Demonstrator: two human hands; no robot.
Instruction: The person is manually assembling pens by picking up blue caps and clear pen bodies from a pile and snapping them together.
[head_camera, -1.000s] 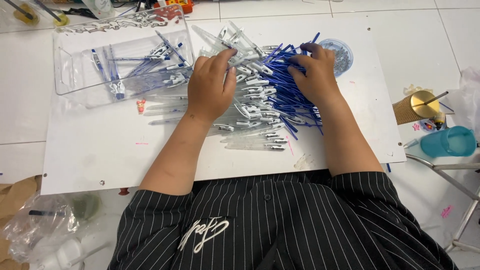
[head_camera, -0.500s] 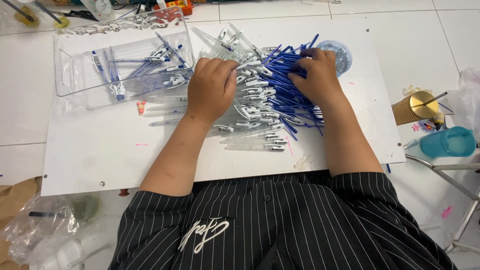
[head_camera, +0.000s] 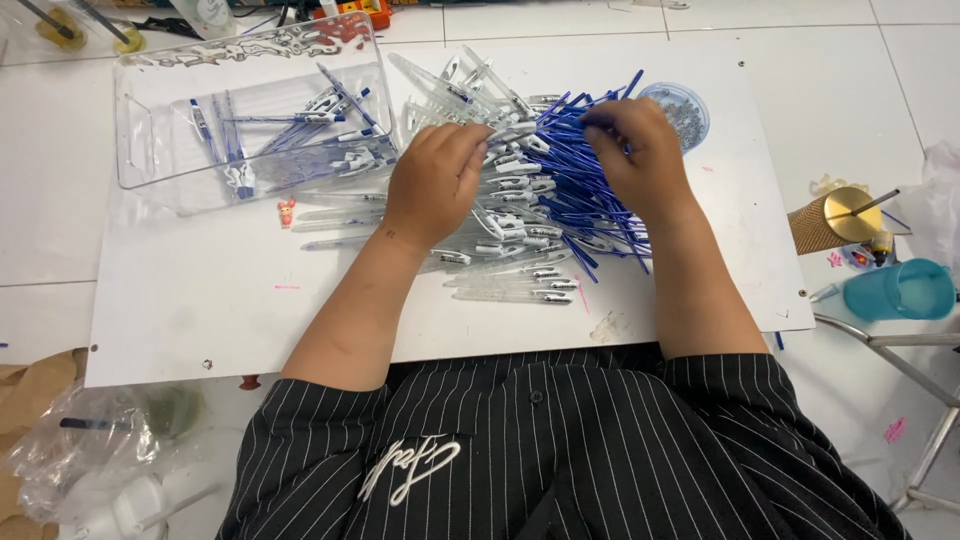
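Observation:
A heap of clear pen barrels (head_camera: 510, 250) and thin blue refills (head_camera: 585, 190) lies on a white board (head_camera: 200, 310). My left hand (head_camera: 435, 180) rests on the heap's left side, fingers curled over a clear barrel near the top. My right hand (head_camera: 640, 155) sits on the blue refills with its fingertips pinched on one at the pile's upper edge. A clear plastic tray (head_camera: 150, 130) at the upper left holds several assembled pens.
A small round clear dish (head_camera: 685, 110) of tiny metal parts sits beyond my right hand. A gold cylinder (head_camera: 835, 220) and a teal cup (head_camera: 900, 290) stand to the right, off the board. Plastic bags (head_camera: 90, 450) lie on the floor at lower left.
Both hands have shifted a little toward the top of the heap and closer together, with the fingers working among the barrels and refills.

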